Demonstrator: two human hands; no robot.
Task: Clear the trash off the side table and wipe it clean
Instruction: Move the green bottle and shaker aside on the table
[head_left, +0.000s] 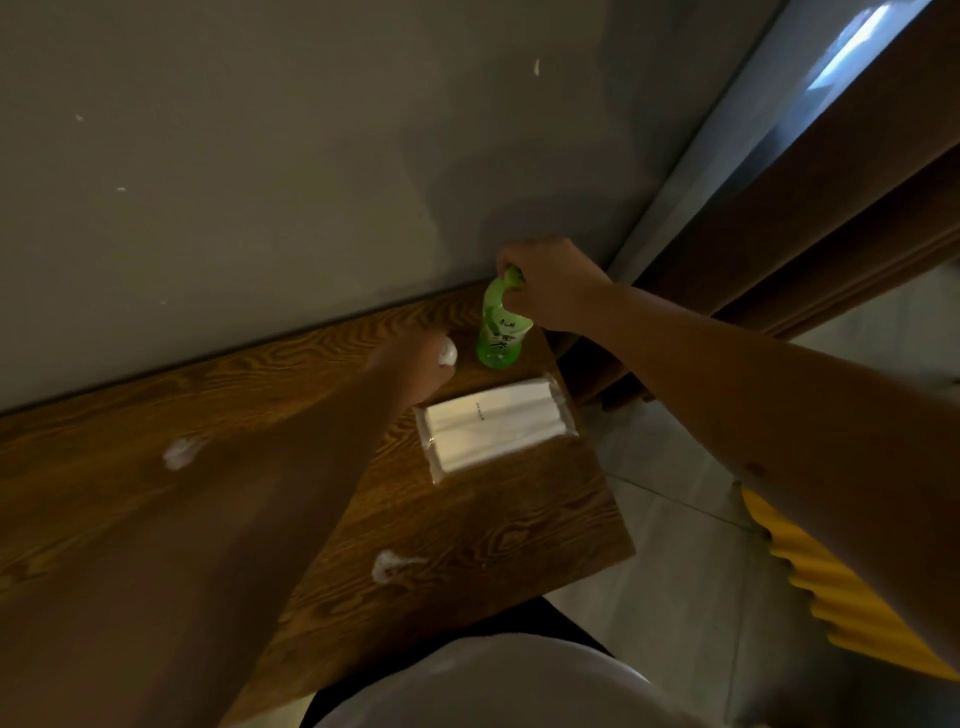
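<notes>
Trash is getting cleared: my right hand (550, 286) is gripping the green bottle (500, 327) at the table's (519, 519) far corner; my left hand (421, 364) is pinching a tissue wad (448, 352); a top-held bottle risks swinging loose.

One green bottle (500, 332) stands at the far right of the wooden table (493, 525). One tissue pack (493, 423) lies just nearer. I count three white paper wads: one far (448, 352), one left (181, 451), one near (388, 564). Two hands, left (415, 364) and right (550, 283).
</notes>
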